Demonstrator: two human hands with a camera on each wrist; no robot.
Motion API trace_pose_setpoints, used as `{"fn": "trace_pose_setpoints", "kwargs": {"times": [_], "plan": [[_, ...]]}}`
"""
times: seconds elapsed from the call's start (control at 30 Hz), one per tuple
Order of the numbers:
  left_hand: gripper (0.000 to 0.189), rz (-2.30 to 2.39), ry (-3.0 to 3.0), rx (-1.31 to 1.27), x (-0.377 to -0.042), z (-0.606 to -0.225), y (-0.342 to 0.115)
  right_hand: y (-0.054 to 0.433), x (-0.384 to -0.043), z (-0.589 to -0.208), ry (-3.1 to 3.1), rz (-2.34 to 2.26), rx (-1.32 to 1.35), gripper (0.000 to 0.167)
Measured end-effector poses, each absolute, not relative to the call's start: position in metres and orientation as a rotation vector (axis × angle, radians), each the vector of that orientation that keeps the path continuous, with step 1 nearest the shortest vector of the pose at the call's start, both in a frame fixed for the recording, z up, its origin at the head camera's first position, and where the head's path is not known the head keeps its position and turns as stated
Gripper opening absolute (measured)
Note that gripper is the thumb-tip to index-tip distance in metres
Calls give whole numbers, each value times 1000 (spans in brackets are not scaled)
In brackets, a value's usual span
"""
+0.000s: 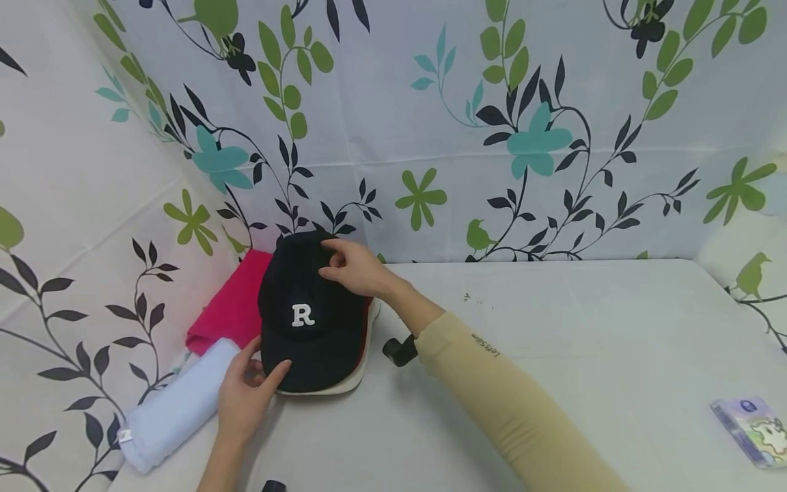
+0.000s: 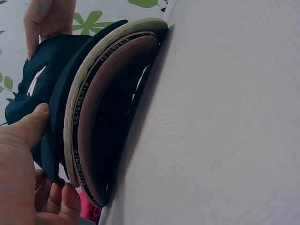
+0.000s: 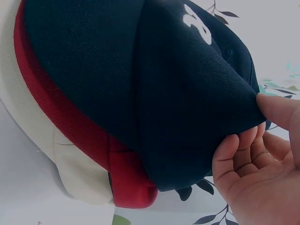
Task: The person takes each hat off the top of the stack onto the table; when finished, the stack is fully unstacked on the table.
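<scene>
A dark baseball cap [image 1: 307,355] with a white letter R lies on top of a stack of caps at the table's back left. My left hand [image 1: 242,396] pinches the left side of its brim, thumb above and fingertips curled under the edge in the left wrist view. At the crown, my right hand [image 1: 359,270] grips the dark fabric between thumb and fingers. Beneath show a red cap [image 3: 133,185] and a cream cap [image 3: 84,180]. The left wrist view shows a pinkish brim underside [image 2: 93,112] edged with VETEMENTS lettering.
Behind the stack, at its left, lies a bright pink cloth [image 1: 230,307]. A rolled light-blue cloth [image 1: 178,403] sits in front of that. On the white table [image 1: 553,342], a purple-and-white packet [image 1: 753,430] lies far right. A leaf-patterned curtain [image 1: 381,123] hangs behind.
</scene>
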State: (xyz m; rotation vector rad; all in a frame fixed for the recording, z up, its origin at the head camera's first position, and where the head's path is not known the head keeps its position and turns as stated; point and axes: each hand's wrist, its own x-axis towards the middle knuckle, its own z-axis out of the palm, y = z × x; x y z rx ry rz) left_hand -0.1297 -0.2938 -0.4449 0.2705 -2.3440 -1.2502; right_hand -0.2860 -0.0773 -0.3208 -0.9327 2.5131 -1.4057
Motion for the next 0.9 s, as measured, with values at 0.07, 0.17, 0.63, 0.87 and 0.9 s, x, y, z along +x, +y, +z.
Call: {"fn": "trace_pose_setpoints", "kwargs": {"times": [0.07,0.17,0.63,0.87,0.9], "plan": [[66,-1261,-2330,265,-129,-444,-293,-76,-285,-320,2506,-1417,-937,56],[67,-1275,-2303,251,-129,-443,-292,-75,-285,-320,2490,-1434,-938,56],[71,-1397,-2207,159,-129,-438,-288,-66,-283,-313,2453,-1478,-954,56],[73,-1465,-2196,156,-128,-432,-283,-59,-285,-309,2454,-1487,-966,57],[73,-1477,-2196,162,-128,-431,-282,-58,-285,-309,2457,-1489,-972,56]]}}
